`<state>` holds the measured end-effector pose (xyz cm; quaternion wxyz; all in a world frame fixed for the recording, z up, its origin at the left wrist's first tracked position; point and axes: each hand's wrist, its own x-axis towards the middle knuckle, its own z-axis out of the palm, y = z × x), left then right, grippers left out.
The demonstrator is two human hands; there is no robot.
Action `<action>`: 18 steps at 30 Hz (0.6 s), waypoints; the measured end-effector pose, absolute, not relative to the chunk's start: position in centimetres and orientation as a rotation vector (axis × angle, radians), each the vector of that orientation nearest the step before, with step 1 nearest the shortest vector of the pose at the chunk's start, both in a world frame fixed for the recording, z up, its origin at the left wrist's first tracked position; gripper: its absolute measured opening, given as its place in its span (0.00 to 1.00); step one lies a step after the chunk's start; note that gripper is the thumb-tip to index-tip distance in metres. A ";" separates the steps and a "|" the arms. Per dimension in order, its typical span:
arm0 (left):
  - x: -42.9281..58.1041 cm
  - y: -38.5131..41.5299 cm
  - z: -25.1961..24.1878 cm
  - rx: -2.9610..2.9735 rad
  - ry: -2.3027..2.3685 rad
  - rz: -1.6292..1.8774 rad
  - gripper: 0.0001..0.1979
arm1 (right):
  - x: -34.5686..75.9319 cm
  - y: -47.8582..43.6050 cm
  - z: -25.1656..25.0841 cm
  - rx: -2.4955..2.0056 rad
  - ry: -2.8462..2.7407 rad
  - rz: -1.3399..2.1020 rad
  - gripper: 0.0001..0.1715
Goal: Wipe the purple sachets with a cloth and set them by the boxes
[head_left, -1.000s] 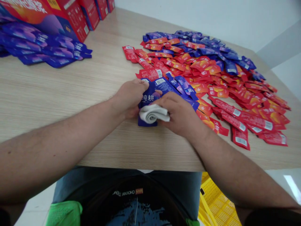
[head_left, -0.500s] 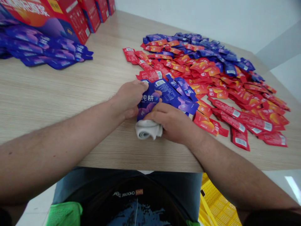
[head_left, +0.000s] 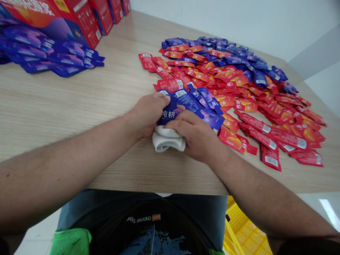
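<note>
Here, two hands on table: left hand (head_left: 147, 115) pressing blue sachets (head_left: 186, 102) — right hand (head_left: 196, 136) clenching one white cloth (head_left: 168, 139).

A black T-shirt (head_left: 148, 230) with white lettering and blue print, grey-blue trousers (head_left: 209, 216), green mesh cloth (head_left: 70, 242).

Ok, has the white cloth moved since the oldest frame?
Yes. The white cloth now sits closer to the table's near edge than in the oldest frame, and slightly left, pressed under the right hand.
</note>
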<state>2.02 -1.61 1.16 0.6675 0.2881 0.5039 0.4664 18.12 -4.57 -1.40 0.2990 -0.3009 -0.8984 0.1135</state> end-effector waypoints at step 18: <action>1.9 -2.0 0.7 0.733 1.116 0.976 0.13 | 18.3 -4.2 -1.2 -0.907 -2.372 0.226 0.10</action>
